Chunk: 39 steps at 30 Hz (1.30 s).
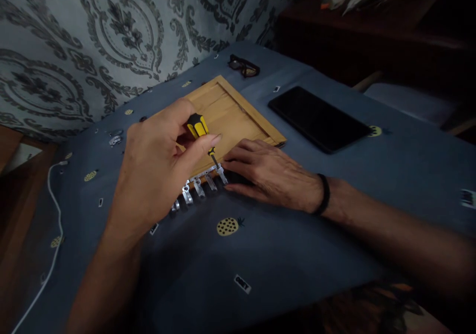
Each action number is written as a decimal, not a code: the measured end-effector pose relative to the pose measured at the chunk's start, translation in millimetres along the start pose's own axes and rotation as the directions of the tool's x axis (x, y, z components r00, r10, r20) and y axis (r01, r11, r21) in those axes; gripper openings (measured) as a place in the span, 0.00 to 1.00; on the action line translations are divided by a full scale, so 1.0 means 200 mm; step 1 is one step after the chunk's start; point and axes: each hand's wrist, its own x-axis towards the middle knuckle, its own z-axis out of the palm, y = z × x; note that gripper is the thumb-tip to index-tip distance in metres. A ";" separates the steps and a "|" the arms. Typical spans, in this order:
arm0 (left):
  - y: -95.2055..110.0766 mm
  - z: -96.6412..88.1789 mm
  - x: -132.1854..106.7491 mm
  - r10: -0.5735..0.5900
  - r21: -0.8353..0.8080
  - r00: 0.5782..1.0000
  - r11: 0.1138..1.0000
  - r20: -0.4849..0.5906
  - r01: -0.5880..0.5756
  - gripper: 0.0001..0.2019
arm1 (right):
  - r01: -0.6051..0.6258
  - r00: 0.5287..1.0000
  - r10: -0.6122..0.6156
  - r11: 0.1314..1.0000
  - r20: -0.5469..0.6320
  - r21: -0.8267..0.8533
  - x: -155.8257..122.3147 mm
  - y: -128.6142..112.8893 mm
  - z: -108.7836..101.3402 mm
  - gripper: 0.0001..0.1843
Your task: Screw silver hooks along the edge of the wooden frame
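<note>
My left hand (156, 150) is closed around the yellow and black handle of a screwdriver (202, 125). Its shaft slants down to the right end of a silver metal hook rail (201, 174). The rail, with several hooks, lies along the near edge of a framed wooden panel (232, 113). My right hand (273, 173), a black band at its wrist, is at the rail's right end, thumb and fingers closed about it. The fingers also lie against the panel's near edge. The screwdriver tip's exact contact is too small to make out.
A black phone (322, 118) lies right of the panel, and dark-framed glasses (243, 66) are behind it. Small metal pieces (115, 138) sit at the left. A white cable (55, 210) runs down the left side of the blue tablecloth (193, 274). Patterned fabric (122, 31) rises behind.
</note>
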 end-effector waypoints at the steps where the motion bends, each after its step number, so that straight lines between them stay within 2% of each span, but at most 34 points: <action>1: 0.00 0.00 0.00 -0.005 0.016 1.000 1.000 -0.011 0.005 0.13 | -0.001 1.000 0.001 1.000 0.002 -0.001 0.00 0.00 0.00 0.20; 16: 0.02 0.03 0.00 -0.032 0.059 0.997 0.998 -0.071 0.037 0.14 | -0.001 1.000 0.001 1.000 -0.014 0.004 -0.01 0.00 0.00 0.20; 24: 0.04 0.03 -0.01 -0.073 0.067 0.996 0.995 -0.049 0.076 0.13 | -0.005 0.999 0.004 1.000 -0.046 -0.019 0.00 0.00 0.01 0.26; 31: 0.06 0.02 0.00 -0.096 0.095 0.995 0.991 -0.032 0.098 0.13 | -0.007 0.999 0.006 1.000 -0.034 -0.016 0.01 -0.01 0.01 0.20; 39: 0.04 0.03 0.00 -0.076 0.094 0.996 0.992 -0.048 0.080 0.15 | 0.003 0.999 -0.004 1.000 -0.038 -0.011 0.00 0.00 0.01 0.21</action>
